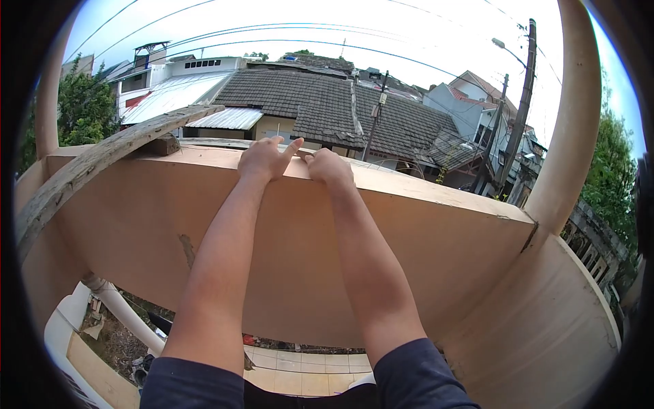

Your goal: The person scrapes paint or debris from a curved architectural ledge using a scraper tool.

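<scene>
Both arms reach forward to the top of a peach-coloured wall (pixel 422 194). My left hand (pixel 264 160) rests on the wall's top edge, its thumb stretched out to the right and the other fingers mostly hidden beyond the hand. Just to its right, my right hand (pixel 330 167) lies on the same edge with its fingers bent toward the left hand. A small gap separates the two hands. Whether either one holds something cannot be made out. A thin upright piece shows just behind the left hand.
A weathered wooden plank (pixel 102 158) leans across the wall at the left, over a small wood block (pixel 162 144). Round columns (pixel 569 116) stand at both sides. Tiled roofs (pixel 272 92), a utility pole (pixel 521 102) and wires lie beyond. Below is a tiled ledge (pixel 293 361).
</scene>
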Available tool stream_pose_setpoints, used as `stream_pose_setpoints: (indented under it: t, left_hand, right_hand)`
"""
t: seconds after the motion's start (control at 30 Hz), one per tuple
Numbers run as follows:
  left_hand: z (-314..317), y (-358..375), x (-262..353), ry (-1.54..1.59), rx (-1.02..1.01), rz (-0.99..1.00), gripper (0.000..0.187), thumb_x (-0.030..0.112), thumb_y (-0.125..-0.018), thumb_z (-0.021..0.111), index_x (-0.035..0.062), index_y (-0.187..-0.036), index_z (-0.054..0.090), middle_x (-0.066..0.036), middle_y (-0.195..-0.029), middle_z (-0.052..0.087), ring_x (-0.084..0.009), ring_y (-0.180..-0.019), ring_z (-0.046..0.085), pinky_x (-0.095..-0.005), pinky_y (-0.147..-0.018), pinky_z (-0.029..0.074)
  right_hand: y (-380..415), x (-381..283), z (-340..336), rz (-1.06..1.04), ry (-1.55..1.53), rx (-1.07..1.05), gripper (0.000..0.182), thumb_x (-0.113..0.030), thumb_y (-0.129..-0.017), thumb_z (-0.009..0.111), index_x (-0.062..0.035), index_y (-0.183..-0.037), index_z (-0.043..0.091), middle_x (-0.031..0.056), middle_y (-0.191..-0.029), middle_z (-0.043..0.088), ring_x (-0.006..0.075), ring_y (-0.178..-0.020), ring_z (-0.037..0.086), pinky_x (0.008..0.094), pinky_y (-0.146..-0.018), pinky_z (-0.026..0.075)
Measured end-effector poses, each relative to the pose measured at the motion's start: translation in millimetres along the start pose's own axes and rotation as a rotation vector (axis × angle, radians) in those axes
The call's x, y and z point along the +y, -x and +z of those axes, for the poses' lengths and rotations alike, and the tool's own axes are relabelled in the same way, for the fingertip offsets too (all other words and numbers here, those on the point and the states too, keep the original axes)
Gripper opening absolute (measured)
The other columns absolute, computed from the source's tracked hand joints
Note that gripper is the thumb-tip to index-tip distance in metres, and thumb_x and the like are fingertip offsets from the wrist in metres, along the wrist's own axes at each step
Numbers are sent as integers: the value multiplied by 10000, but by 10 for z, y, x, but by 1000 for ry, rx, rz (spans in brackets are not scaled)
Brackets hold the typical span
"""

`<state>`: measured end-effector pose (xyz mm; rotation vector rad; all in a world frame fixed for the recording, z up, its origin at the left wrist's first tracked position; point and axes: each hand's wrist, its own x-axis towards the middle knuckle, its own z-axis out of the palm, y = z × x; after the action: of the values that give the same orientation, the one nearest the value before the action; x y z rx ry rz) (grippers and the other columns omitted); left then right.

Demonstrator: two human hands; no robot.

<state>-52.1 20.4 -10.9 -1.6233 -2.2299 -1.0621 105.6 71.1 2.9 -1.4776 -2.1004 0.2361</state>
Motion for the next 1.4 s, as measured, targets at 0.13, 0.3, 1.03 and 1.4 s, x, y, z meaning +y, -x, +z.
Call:
stream_pose_setpoints:
  t: [0.13,0.3,1.03,1.4]
  left_hand:
    - [-73,-1,23,-9,-88,-33,962,911,-974,346,198,-1573,586,-72,-1570,616,-245,-1476,546,-463,-1192,484]
    - [-65,0,48,-1,-87,-39,962,913,-972,345,193,-1550,612,-81,-1549,632,-244,-1468,554,-459,-1182,492]
    - [-71,32,25,69,-27,-19,881,906,-963,403,188,-1317,772,-92,-1280,779,-284,-1242,717,-473,-1023,565]
    - [-69,5,27,49,-51,-44,855,898,-951,452,202,-1333,770,-66,-1262,789,-263,-1216,732,-458,-1007,576]
  right_hand:
    - [-138,74,44,-70,80,51,381,-405,-1050,648,-107,-1220,814,160,-1231,792,336,-1194,723,451,-1067,533]
    - [-178,149,-84,-255,-77,-261,353,-325,-1029,644,-108,-1263,794,175,-1211,791,353,-1128,740,464,-979,560]
    - [-196,45,-10,77,157,-99,414,-402,-1081,587,-245,-1437,726,117,-1374,753,320,-1319,672,452,-1121,513]
    - [-241,106,17,-124,-31,-231,390,-403,-1079,587,-265,-1402,755,95,-1339,770,293,-1252,706,480,-1128,491]
